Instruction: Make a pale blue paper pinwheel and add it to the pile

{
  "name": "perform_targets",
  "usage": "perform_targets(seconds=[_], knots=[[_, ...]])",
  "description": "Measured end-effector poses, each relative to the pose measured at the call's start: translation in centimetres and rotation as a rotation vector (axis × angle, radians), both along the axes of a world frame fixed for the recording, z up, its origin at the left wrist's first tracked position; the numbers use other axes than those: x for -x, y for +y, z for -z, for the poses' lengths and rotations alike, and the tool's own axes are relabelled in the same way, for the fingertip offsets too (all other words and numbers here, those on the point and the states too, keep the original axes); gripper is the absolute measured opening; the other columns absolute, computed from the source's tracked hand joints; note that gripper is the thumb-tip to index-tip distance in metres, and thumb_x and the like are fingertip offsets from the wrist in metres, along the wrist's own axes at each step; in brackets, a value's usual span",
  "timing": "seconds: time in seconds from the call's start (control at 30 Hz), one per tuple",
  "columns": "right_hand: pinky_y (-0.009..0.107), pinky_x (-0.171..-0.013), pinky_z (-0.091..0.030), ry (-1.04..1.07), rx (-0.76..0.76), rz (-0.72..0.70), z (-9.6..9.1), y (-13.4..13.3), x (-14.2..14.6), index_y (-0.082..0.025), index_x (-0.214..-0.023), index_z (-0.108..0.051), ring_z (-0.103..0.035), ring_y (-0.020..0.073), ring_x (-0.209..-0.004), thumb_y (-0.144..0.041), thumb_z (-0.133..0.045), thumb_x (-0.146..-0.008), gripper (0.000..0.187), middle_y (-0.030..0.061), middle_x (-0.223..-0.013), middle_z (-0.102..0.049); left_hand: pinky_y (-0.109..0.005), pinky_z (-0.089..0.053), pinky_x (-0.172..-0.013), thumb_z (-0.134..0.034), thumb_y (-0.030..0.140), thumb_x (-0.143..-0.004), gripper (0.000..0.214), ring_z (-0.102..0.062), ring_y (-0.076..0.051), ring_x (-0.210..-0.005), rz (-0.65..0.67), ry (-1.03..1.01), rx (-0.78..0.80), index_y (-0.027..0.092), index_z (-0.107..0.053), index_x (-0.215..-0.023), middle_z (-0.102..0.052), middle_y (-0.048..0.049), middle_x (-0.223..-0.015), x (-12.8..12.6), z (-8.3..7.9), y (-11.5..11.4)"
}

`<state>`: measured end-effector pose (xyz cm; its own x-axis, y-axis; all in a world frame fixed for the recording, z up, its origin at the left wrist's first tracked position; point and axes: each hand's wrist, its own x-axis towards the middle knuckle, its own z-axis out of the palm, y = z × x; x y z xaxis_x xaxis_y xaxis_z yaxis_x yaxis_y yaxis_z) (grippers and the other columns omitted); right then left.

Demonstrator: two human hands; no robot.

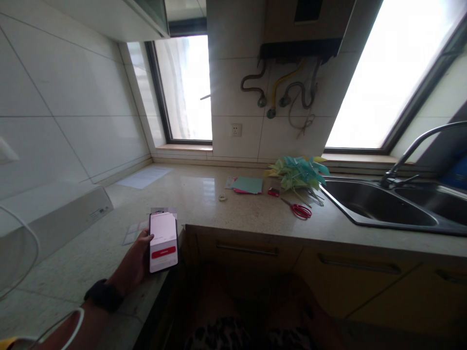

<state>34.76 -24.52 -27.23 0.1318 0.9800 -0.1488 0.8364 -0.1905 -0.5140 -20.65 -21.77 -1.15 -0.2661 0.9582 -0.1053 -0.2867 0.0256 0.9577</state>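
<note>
White cable (82, 317) crosses before the left forearm (95, 321), which reaches in from lower left, a black wristband (104, 295) behind the left grip (140, 253). That grip is clamped on a phone (163, 243), thumb over its edge, screen facing up. Green paper (248, 184) and red scissors (301, 211) lie right of it, farther across the desk (200, 206). The right grip's state I cannot tell.

A pale countertop (255, 214) carries stacked coloured paper (248, 184). Red-handled scissors (295, 208) lie at the paper's four o'clock, a small roll (223, 198) at eight.
</note>
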Motion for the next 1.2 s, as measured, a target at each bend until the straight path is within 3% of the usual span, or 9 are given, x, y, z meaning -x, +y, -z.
perform_targets(seconds=[0.23,0.5,0.7,0.93,1.07,1.2], knots=[[0.039,-0.106,-0.044,0.016,-0.018,-0.003,0.31,0.05,-0.23,-0.01,-0.129,-0.065,-0.06,0.0311,-0.127,-0.039,-0.04,-0.093,0.053,0.0177,-0.138,-0.064,-0.047,-0.063,-0.064,-0.059,0.036,-0.091,0.036,-0.074,-0.029,-0.07,0.036,-0.061,0.07,0.018,-0.061,-0.122,-0.076,-0.0099,-0.093,0.18,-0.23,-0.32],[0.041,-0.103,-0.047,0.017,0.001,0.01,0.38,0.05,-0.27,-0.011,-0.131,-0.065,-0.063,0.0329,-0.123,-0.04,-0.04,-0.093,0.054,0.0183,-0.135,-0.066,-0.042,-0.061,-0.058,-0.06,0.041,-0.088,0.032,-0.072,-0.027,-0.061,0.082,-0.127,0.148,0.018,-0.066,-0.109,-0.075,-0.0073,-0.081,0.51,-0.72,-0.12],[0.04,-0.106,-0.045,0.003,0.001,-0.013,0.01,0.1,-0.19,-0.009,-0.128,-0.066,-0.062,0.0316,-0.125,-0.041,-0.037,-0.093,0.056,0.019,-0.135,-0.065,-0.043,-0.061,-0.058,-0.056,0.043,-0.091,0.035,-0.073,-0.027,-0.062,0.059,-0.124,0.166,0.018,-0.063,-0.115,-0.076,-0.0085,-0.082,0.55,-0.54,-0.17],[0.041,-0.105,-0.045,-0.006,0.004,0.001,0.0,0.05,-0.17,-0.009,-0.128,-0.066,-0.063,0.0333,-0.123,-0.04,-0.036,-0.092,0.057,0.0203,-0.133,-0.066,-0.041,-0.059,-0.048,-0.065,0.043,-0.087,0.028,-0.069,-0.026,-0.049,0.023,-0.098,0.234,0.018,-0.063,-0.099,-0.072,-0.0066,-0.067,0.4,-0.75,-0.34],[0.039,-0.103,-0.047,0.005,0.001,-0.005,0.08,0.04,-0.2,-0.01,-0.128,-0.067,-0.064,0.0322,-0.122,-0.041,-0.038,-0.091,0.056,0.0186,-0.133,-0.067,-0.041,-0.06,-0.049,-0.064,0.043,-0.089,0.029,-0.07,-0.026,-0.051,0.036,-0.088,0.199,0.018,-0.063,-0.103,-0.073,-0.0067,-0.07,0.47,-0.57,-0.31],[0.039,-0.105,-0.045,0.012,-0.006,0.0,0.03,0.11,-0.14,-0.011,-0.13,-0.066,-0.062,0.0318,-0.125,-0.042,-0.037,-0.093,0.056,0.0177,-0.135,-0.066,-0.045,-0.064,-0.063,-0.064,0.038,-0.09,0.033,-0.075,-0.027,-0.068,0.039,-0.065,0.132,0.018,-0.06,-0.116,-0.075,-0.0087,-0.087,0.66,-0.03,-0.13]])
